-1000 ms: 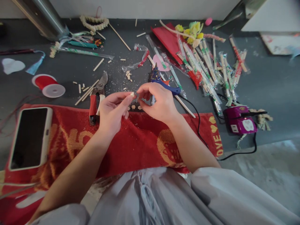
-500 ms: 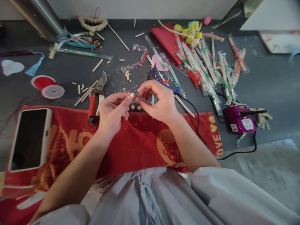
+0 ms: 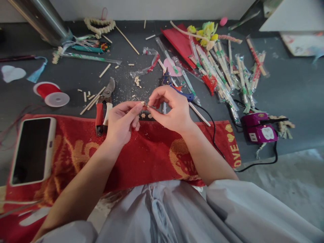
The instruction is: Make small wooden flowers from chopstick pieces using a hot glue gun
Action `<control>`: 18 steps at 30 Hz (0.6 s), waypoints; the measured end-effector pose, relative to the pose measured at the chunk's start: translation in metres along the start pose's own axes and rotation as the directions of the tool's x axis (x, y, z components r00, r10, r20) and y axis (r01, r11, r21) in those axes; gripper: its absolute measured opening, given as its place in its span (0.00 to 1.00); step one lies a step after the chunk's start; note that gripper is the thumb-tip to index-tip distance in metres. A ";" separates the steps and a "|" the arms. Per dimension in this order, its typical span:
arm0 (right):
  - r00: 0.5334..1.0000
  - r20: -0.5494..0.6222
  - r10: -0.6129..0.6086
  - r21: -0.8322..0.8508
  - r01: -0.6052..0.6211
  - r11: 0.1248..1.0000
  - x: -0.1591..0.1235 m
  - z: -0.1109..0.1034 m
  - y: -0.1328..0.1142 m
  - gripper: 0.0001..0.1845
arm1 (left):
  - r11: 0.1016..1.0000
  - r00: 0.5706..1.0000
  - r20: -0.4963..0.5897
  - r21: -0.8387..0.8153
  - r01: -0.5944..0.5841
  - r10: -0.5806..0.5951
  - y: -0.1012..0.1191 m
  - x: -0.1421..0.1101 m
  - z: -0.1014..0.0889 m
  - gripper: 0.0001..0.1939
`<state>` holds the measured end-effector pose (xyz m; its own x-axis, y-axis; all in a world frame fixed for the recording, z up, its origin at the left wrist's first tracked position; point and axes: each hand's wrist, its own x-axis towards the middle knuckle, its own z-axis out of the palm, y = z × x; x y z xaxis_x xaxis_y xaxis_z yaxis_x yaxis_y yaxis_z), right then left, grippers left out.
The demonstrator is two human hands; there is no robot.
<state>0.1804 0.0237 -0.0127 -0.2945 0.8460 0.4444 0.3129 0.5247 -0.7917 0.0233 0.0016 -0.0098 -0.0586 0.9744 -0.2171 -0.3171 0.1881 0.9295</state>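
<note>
Between the thumb and forefinger of my left hand (image 3: 124, 119) a small pale wooden piece (image 3: 143, 103) is pinched, its details too small to read. My right hand (image 3: 171, 108) faces it with thumb and forefinger pinched together, almost touching my left fingertips; what lies in that pinch is too small to make out. Below the fingertips, small flower-shaped wooden pieces (image 3: 143, 115) lie at the edge of the red towel (image 3: 152, 152). Red-and-white-handled pruning shears (image 3: 104, 106) rest left of my left hand. Behind my right hand is a blue glue gun (image 3: 186, 96), partly hidden.
Thin wooden sticks (image 3: 93, 100) and sawdust lie on the grey table. At left are a spool of red thread (image 3: 52, 94) and a phone (image 3: 31, 152). Wrapped chopsticks (image 3: 215, 72) spread at right, near a purple power socket block (image 3: 259, 128) with a black cord.
My fingertips have shifted very slightly while both pinches stay facing each other. The rest of the table looks the same.
</note>
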 end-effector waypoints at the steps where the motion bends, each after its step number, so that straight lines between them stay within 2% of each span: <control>1: 1.000 -0.003 -0.003 -0.013 0.003 1.000 0.000 0.000 0.000 0.07 | 1.000 1.000 0.003 0.008 0.009 -0.009 0.000 0.000 0.000 0.05; 9: 0.994 -0.043 -0.103 0.016 0.104 0.994 -0.001 0.000 0.001 0.08 | 1.000 0.998 0.063 0.016 -0.018 0.017 -0.003 0.001 -0.001 0.13; 18: 0.994 -0.050 -0.094 0.121 0.099 0.988 -0.001 0.003 0.005 0.08 | 0.998 0.996 0.073 0.043 -0.050 0.047 -0.005 0.002 -0.003 0.13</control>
<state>0.1799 0.0253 -0.0182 -0.2768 0.7969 0.5370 0.1703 0.5906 -0.7887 0.0216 0.0026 -0.0163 -0.0045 0.9885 -0.1511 -0.2732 0.1442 0.9511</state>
